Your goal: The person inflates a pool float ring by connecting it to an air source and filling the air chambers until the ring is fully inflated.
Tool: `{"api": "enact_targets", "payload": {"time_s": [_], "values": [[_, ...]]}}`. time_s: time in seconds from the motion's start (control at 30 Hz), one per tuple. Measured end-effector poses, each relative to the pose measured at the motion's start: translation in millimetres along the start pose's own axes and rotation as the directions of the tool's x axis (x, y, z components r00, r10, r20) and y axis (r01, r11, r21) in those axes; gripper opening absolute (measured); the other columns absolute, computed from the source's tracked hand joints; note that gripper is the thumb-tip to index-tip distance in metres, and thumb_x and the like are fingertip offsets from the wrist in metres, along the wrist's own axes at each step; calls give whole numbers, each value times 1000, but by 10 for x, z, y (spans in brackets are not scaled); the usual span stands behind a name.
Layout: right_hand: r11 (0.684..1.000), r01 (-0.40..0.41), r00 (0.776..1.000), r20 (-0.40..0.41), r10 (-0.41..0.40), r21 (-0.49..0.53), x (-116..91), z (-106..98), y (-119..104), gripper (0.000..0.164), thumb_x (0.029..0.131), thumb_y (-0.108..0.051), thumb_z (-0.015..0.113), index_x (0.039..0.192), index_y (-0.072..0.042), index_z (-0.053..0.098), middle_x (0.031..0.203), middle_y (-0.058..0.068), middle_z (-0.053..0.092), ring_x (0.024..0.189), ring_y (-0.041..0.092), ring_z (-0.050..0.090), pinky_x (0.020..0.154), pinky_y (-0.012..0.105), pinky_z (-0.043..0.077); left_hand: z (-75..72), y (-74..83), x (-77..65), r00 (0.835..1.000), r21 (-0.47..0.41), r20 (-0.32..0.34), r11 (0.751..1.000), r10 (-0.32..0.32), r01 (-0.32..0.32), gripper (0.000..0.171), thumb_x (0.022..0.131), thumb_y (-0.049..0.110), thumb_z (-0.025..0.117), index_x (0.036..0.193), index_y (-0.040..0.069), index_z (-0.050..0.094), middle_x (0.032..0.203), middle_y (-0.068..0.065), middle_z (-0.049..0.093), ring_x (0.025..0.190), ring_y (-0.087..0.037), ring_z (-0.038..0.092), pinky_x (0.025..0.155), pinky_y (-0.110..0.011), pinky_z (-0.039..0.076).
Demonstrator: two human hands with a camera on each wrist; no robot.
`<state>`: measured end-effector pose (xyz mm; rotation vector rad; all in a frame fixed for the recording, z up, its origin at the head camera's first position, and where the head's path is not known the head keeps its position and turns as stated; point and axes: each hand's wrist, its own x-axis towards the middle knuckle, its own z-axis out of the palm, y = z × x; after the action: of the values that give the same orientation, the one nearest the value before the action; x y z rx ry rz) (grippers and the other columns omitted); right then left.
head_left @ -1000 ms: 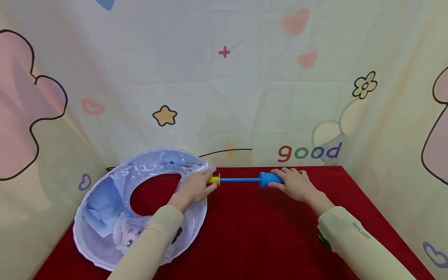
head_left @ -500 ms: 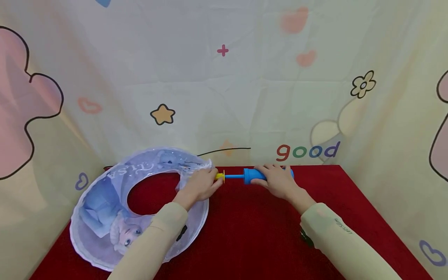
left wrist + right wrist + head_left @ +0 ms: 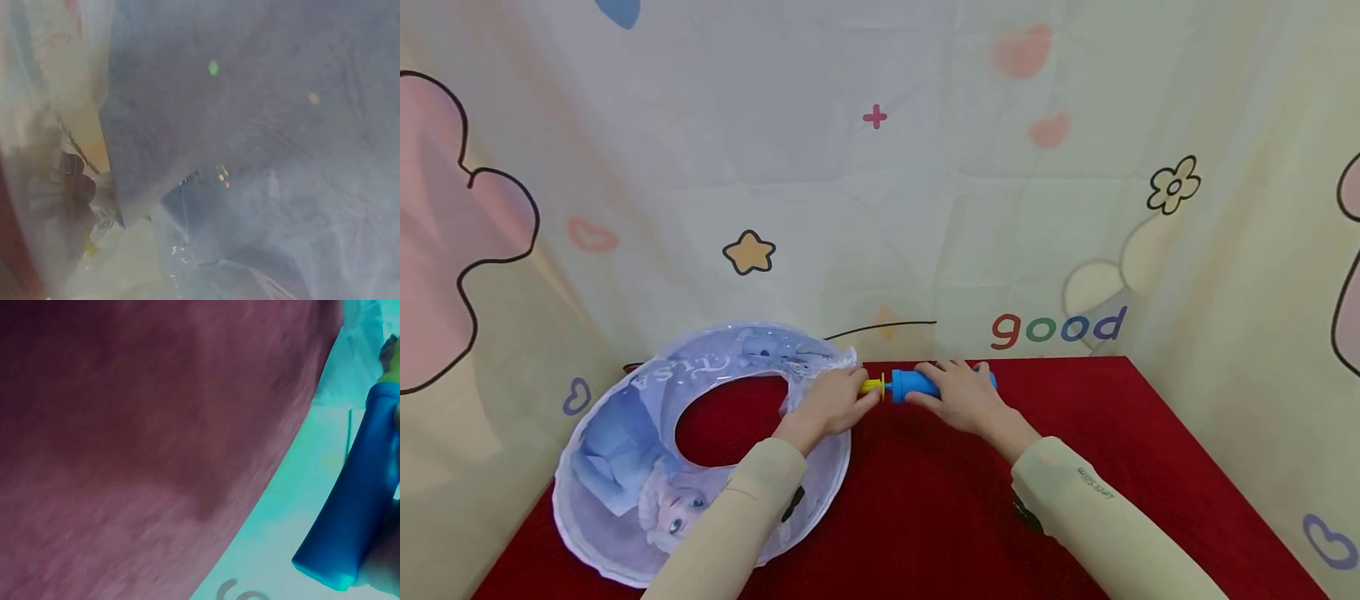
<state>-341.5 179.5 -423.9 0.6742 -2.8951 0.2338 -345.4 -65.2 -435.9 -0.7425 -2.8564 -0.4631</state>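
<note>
A blue hand air pump (image 3: 913, 385) lies crosswise between my two hands in the head view. My left hand (image 3: 831, 402) pinches its yellow end (image 3: 872, 386), beside the edge of a clear-and-lilac swim ring (image 3: 613, 437) with a printed cartoon figure. Fingers and thumb of my right hand (image 3: 961, 397) grip the blue barrel, which shows large in the right wrist view as a blue cylinder (image 3: 356, 487). Only a short bit of the pump's rod shows between barrel and yellow end. The ring's film (image 3: 262, 125) fills most of the left wrist view.
A red cloth (image 3: 940, 508) covers the table. Behind it hangs a pale printed curtain (image 3: 820, 208) with the word "good", and more curtain stands at both sides. The ring's wide hole (image 3: 730, 421) shows red cloth through it.
My right hand has moved left with the blue barrel, sliding it along the rod up close to the yellow end. My left hand has shifted slightly right and keeps its hold.
</note>
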Motion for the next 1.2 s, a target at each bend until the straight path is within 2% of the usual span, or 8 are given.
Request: {"api": "enact_targets", "payload": {"time_s": [0.23,0.43,0.63,0.73,0.93,1.2], "values": [[1000,-4,999,-50,4,-7,-109,44,346,65,92,-62,58,141,-19,58,134,12,62,118,33,56,88,59,40,16,-137,-43,1000,-3,-9,1000,12,-13,25,100,35,50,93,12,55,73,-1,46,72,-21,49,70,-36,41],[1000,-14,998,-60,14,-12,-201,-14,624,65,91,-58,61,139,-14,60,131,13,62,115,34,57,87,60,40,-20,-253,-100,1000,-10,16,1000,-16,16,24,99,36,50,97,13,56,75,-2,47,76,-21,50,72,-36,41],[999,-26,998,-58,24,-31,-271,-51,798,61,90,-57,62,130,-10,61,127,13,63,113,34,58,87,60,39,-58,-288,-133,1000,1,2,1000,-23,23,22,98,35,51,91,15,54,73,-1,47,73,-20,50,69,-36,40],[1000,-23,998,-62,22,-20,-269,-51,784,55,89,-55,63,122,-11,62,121,11,65,110,31,58,85,60,40,-57,-272,-132,999,-7,6,999,-32,32,22,98,36,51,92,14,55,73,-2,47,73,-21,50,69,-36,40],[999,-21,997,-73,19,-28,-199,-15,609,48,88,-55,60,110,-12,61,106,7,64,100,26,58,79,56,40,-8,-161,-97,1000,-5,-30,1000,0,0,23,99,33,50,94,11,54,73,-2,46,71,-22,49,69,-37,40],[998,-34,999,-35,32,-57,-30,50,171,56,90,-58,57,120,-11,62,116,8,66,103,27,58,83,57,41,29,67,-27,1000,35,-29,999,3,-2,25,100,33,48,92,10,54,73,-2,47,70,-22,51,67,-36,41]]}}
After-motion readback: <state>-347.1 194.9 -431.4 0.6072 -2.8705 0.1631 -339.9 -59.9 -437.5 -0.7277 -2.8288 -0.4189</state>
